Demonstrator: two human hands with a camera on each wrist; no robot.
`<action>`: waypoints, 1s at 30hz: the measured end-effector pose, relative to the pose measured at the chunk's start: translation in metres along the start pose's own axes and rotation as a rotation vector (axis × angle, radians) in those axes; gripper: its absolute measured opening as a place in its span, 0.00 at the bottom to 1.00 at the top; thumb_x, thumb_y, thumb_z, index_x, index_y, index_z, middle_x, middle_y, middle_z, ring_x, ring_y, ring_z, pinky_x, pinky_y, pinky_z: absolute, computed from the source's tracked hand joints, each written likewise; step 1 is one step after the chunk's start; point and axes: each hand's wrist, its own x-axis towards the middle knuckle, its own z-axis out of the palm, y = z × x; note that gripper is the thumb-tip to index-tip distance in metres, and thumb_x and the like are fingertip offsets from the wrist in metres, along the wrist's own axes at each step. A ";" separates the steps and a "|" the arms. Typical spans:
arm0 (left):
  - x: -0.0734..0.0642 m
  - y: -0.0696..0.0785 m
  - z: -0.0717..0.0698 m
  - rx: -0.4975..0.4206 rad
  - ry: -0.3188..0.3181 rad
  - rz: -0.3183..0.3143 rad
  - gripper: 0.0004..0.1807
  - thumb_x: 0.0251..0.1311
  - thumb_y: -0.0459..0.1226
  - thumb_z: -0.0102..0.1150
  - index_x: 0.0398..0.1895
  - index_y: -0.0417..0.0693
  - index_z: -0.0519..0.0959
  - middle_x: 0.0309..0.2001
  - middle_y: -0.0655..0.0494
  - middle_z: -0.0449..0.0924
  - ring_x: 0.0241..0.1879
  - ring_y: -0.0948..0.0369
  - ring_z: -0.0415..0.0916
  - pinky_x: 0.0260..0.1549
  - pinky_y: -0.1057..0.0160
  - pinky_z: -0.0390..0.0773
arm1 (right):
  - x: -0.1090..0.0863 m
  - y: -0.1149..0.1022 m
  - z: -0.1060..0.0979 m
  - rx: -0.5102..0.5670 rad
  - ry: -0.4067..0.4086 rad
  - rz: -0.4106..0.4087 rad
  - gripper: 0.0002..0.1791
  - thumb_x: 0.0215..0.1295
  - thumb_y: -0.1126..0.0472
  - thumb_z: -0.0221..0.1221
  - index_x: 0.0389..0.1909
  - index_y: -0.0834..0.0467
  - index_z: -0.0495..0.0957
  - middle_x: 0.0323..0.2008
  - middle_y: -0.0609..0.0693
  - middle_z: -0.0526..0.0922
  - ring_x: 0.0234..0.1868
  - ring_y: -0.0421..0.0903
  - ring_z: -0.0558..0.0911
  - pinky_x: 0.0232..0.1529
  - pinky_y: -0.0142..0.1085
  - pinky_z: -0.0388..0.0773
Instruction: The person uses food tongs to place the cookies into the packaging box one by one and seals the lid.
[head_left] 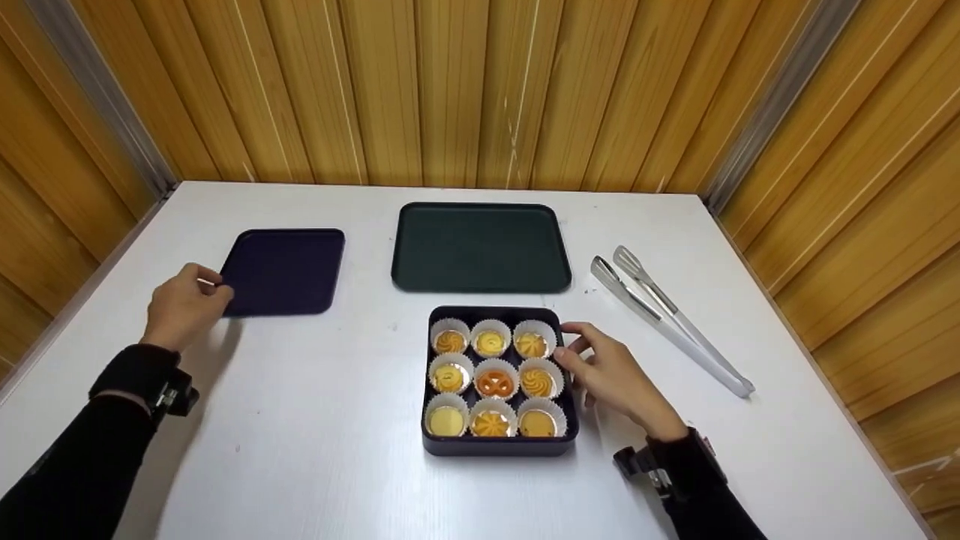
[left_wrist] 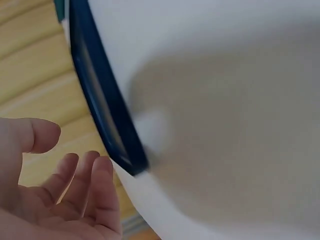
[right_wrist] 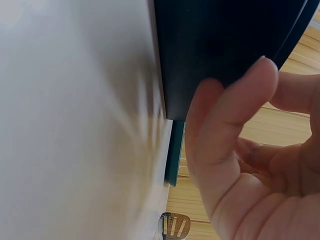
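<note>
A dark square box [head_left: 499, 448] stands on the table in the head view. Inside it several cookies sit in white paper cups, with a pretzel-shaped cookie [head_left: 496, 384] in the middle. At the box's right side is my right hand [head_left: 607, 371], thumb and fingers bent near the upper right wall. The right wrist view has the thumb overlapping the box's side wall [right_wrist: 205, 40]. My left hand [head_left: 186, 306] is beside the left edge of a small dark purple tray [head_left: 285, 271], its fingers loosely bent. In the left wrist view, thumb and fingers are apart with nothing between them.
A dark green tray [head_left: 480, 247] lies behind the box. Metal tongs [head_left: 675, 322] lie spread on the right of the white table [head_left: 322, 450]. Wood-patterned walls [head_left: 450, 90] enclose the back and both sides.
</note>
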 end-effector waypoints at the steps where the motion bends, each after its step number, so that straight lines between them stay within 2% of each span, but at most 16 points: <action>1: 0.003 -0.006 -0.002 0.021 0.007 -0.006 0.25 0.74 0.43 0.53 0.61 0.30 0.72 0.53 0.28 0.79 0.50 0.35 0.77 0.41 0.49 0.77 | 0.000 0.000 0.000 0.001 -0.001 0.000 0.29 0.79 0.56 0.60 0.75 0.62 0.68 0.47 0.59 0.81 0.27 0.47 0.82 0.18 0.45 0.86; 4: 0.009 -0.019 -0.006 0.076 0.014 -0.027 0.26 0.73 0.43 0.53 0.60 0.25 0.71 0.50 0.25 0.78 0.49 0.32 0.76 0.42 0.41 0.77 | 0.001 0.001 0.001 -0.001 -0.004 0.001 0.29 0.79 0.55 0.60 0.75 0.61 0.68 0.48 0.59 0.81 0.27 0.47 0.82 0.18 0.44 0.86; 8: 0.015 -0.028 -0.006 0.100 -0.031 -0.087 0.29 0.74 0.43 0.51 0.62 0.22 0.66 0.52 0.20 0.74 0.52 0.27 0.72 0.50 0.34 0.75 | 0.001 0.002 0.001 -0.005 -0.006 0.008 0.29 0.80 0.55 0.59 0.75 0.61 0.67 0.48 0.59 0.81 0.27 0.48 0.81 0.17 0.44 0.86; 11: 0.018 -0.029 -0.005 0.109 -0.052 -0.122 0.29 0.74 0.41 0.50 0.62 0.21 0.65 0.55 0.15 0.71 0.56 0.24 0.70 0.55 0.31 0.74 | 0.000 0.002 0.001 -0.001 -0.010 0.013 0.29 0.80 0.55 0.59 0.75 0.62 0.67 0.49 0.59 0.81 0.28 0.48 0.81 0.18 0.43 0.86; 15: 0.020 -0.027 -0.003 0.117 -0.047 -0.134 0.23 0.73 0.38 0.50 0.56 0.22 0.66 0.56 0.13 0.70 0.56 0.23 0.69 0.55 0.30 0.74 | 0.000 0.001 0.001 -0.001 -0.011 0.015 0.30 0.80 0.55 0.59 0.75 0.62 0.67 0.49 0.59 0.81 0.27 0.49 0.82 0.17 0.43 0.86; 19: 0.020 -0.026 -0.005 0.121 -0.051 -0.130 0.19 0.70 0.36 0.50 0.51 0.25 0.66 0.54 0.13 0.70 0.55 0.22 0.69 0.53 0.30 0.74 | 0.000 0.001 0.002 -0.010 -0.013 0.012 0.30 0.80 0.55 0.59 0.75 0.62 0.67 0.49 0.60 0.81 0.28 0.49 0.82 0.17 0.43 0.85; 24: 0.021 -0.025 -0.012 0.133 -0.102 -0.116 0.20 0.68 0.34 0.47 0.53 0.23 0.67 0.56 0.12 0.68 0.56 0.20 0.68 0.55 0.28 0.74 | 0.001 0.002 0.002 -0.023 -0.013 -0.002 0.29 0.80 0.56 0.59 0.75 0.63 0.67 0.48 0.59 0.81 0.26 0.48 0.82 0.16 0.43 0.85; 26: 0.022 -0.024 -0.016 0.118 -0.137 -0.112 0.22 0.69 0.34 0.47 0.56 0.21 0.66 0.58 0.12 0.68 0.58 0.21 0.67 0.56 0.28 0.74 | 0.001 0.002 0.002 -0.027 -0.012 -0.007 0.29 0.80 0.56 0.59 0.75 0.64 0.67 0.47 0.59 0.81 0.25 0.47 0.81 0.16 0.43 0.84; 27: 0.022 -0.024 -0.017 0.114 -0.156 -0.107 0.23 0.70 0.35 0.47 0.58 0.20 0.66 0.58 0.13 0.68 0.57 0.23 0.68 0.54 0.31 0.77 | 0.001 0.002 0.002 -0.029 -0.011 -0.009 0.29 0.80 0.56 0.59 0.75 0.64 0.67 0.47 0.58 0.81 0.25 0.47 0.81 0.15 0.43 0.84; 29: 0.025 -0.022 -0.020 0.052 -0.196 -0.120 0.27 0.72 0.36 0.48 0.63 0.19 0.64 0.53 0.19 0.75 0.52 0.33 0.78 0.50 0.43 0.83 | 0.001 0.002 0.002 -0.032 -0.011 -0.007 0.29 0.80 0.56 0.59 0.75 0.63 0.67 0.47 0.59 0.81 0.25 0.47 0.81 0.15 0.42 0.84; 30: 0.026 -0.020 -0.021 -0.016 -0.225 -0.136 0.29 0.73 0.36 0.48 0.66 0.18 0.62 0.52 0.22 0.76 0.48 0.41 0.82 0.48 0.49 0.86 | 0.001 0.003 0.002 -0.033 -0.010 -0.006 0.29 0.80 0.56 0.59 0.75 0.63 0.67 0.47 0.59 0.82 0.25 0.47 0.81 0.16 0.42 0.84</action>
